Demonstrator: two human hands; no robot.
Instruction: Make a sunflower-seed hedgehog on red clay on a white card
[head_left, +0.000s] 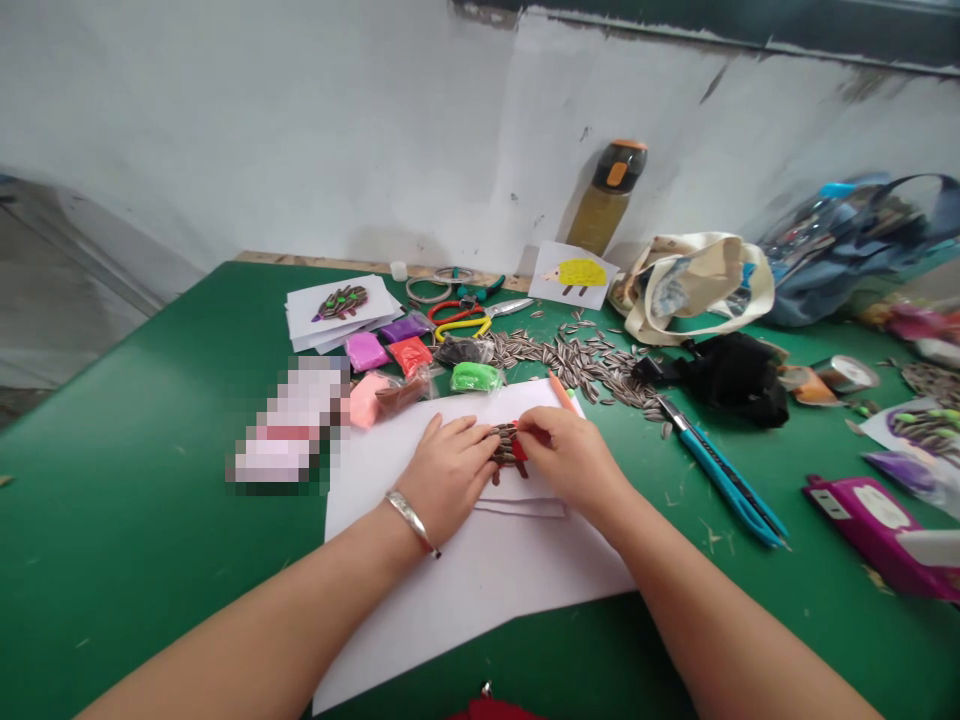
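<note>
My left hand [448, 468], with a silver bracelet at the wrist, lies fingers outstretched on a small white card, its fingertips at the left of a hedgehog picture [505, 448]. The picture has rows of striped sunflower seeds over red clay, with brown legs below. At its right side my right hand [564, 450] has thumb and forefinger pinched together; whatever is between them is hidden. The card rests on a large white paper [420, 610]. Behind it lies a loose pile of sunflower seeds [592, 362].
Clay packets, including a green one [477, 377], lie behind the paper. Beyond are scissors [472, 322], finished cards [341, 305] and a bottle [606, 200] by the wall. To the right are a blue cutter [724, 475], a black pouch [739, 380] and a magenta case [881, 535].
</note>
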